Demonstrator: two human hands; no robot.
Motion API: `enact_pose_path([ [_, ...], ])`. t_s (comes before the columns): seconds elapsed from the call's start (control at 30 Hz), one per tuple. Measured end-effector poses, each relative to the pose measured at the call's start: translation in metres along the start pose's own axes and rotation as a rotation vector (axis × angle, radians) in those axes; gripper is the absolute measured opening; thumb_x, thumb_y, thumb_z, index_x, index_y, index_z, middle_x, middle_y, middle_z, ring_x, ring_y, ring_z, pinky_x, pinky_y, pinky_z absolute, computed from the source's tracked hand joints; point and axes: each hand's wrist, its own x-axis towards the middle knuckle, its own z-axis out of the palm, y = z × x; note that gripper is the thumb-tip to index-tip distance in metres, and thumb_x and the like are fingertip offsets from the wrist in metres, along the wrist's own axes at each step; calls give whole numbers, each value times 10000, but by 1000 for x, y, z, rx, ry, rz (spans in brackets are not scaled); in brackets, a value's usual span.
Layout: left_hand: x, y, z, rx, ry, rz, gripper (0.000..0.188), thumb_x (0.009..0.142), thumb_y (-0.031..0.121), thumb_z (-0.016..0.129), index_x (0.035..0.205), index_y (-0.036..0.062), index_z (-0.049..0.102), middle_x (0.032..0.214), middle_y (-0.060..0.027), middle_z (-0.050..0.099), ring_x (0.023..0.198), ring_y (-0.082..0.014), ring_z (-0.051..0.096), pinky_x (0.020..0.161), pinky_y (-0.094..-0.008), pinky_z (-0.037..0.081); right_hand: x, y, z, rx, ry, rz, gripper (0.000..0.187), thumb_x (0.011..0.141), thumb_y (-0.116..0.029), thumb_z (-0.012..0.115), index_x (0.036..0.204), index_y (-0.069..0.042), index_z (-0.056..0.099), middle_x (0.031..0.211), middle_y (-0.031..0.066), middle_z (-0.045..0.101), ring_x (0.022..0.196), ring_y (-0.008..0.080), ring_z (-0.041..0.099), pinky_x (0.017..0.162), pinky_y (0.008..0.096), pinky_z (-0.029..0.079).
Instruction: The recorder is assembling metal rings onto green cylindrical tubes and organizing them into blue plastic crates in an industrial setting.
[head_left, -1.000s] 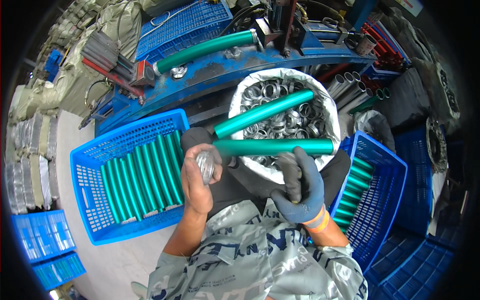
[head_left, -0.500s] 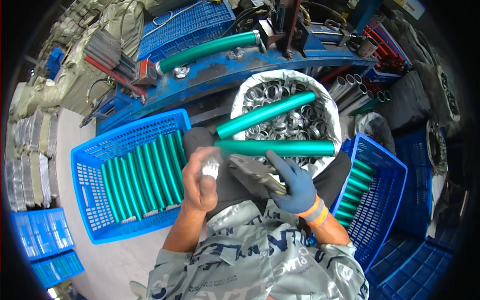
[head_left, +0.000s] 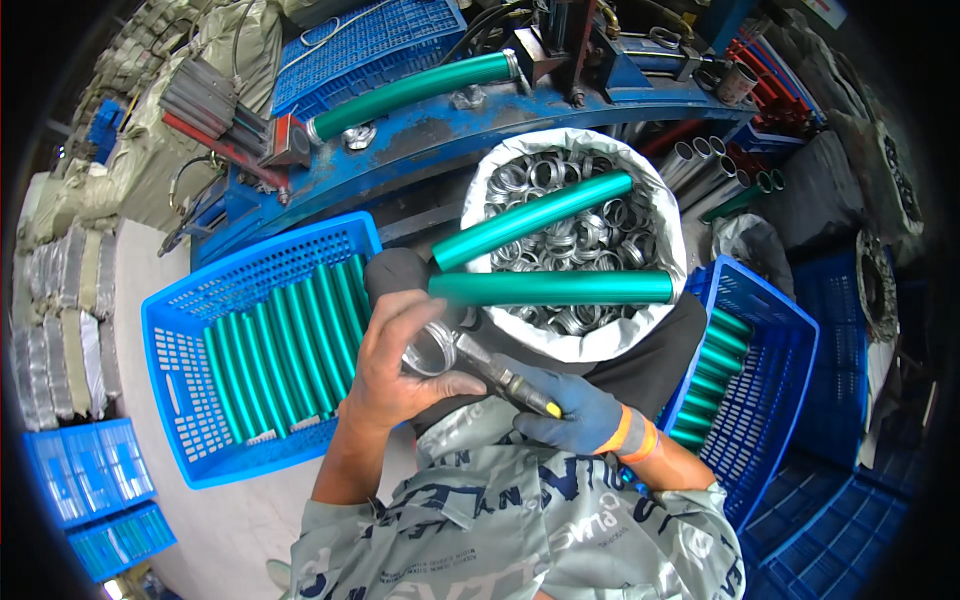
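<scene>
Bare and curled, my left hand (head_left: 378, 365) grips a silver metal ring (head_left: 430, 348) between thumb and fingers. My right hand (head_left: 578, 405), in a blue glove, is closed round a hand tool (head_left: 518, 384) with a grey metal head and a black-and-yellow handle; its exact kind is unclear. The tool's head reaches to the ring's right side; whether they touch I cannot tell. Just beyond my hands, a green tube (head_left: 560, 288) lies across a white sack (head_left: 655, 325) full of metal rings (head_left: 605, 238). Another green tube (head_left: 535, 217) rests slanted behind it.
A blue crate (head_left: 168, 400) of green tubes stands at left, another blue crate (head_left: 770, 450) with tubes at right. Beyond the sack runs a blue metal bench (head_left: 420, 140) carrying a ringed green tube (head_left: 415, 95). Grey metal pipes (head_left: 712, 165) stand right of the sack.
The ring in my left hand has turned, showing its round opening. My right hand has lowered slightly and turned the tool, bringing its head beside the ring.
</scene>
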Motion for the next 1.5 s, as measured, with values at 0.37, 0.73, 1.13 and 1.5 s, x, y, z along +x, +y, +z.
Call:
enact_pose_path([
  [0.37,1,5,10,-9,29,-1,1051,573,590,1073,1378,52,664,1260,-173,673,1100,-310,681,927,-431,580,-5,-1,6,30,38,58,855,1037,-63,733,1810,-86,370,1279,159,706,1024,274,730,945,382,578],
  [0.73,8,15,20,-8,18,-39,1021,621,562,1064,1405,35,678,1213,-182,701,1075,-334,706,919,-432,587,-13,13,30,245,161,138,598,1073,-65,705,1655,-73,567,940,16,733,775,83,665,730,306,564],
  [1.13,4,27,43,40,25,-140,1178,584,543,1078,1538,0,651,1155,-114,663,960,-213,620,852,-356,547,-4,27,4,-390,366,68,623,997,-151,790,1587,-77,605,1224,243,772,1055,465,767,914,519,638],
  [1.5,-15,9,54,-610,85,-281,1135,699,457,1085,1608,32,554,1317,-105,608,1114,-213,627,953,-354,555,-19,-11,-6,202,211,154,706,1057,-37,717,1727,-15,496,1460,87,734,1133,116,657,1045,293,533],
])
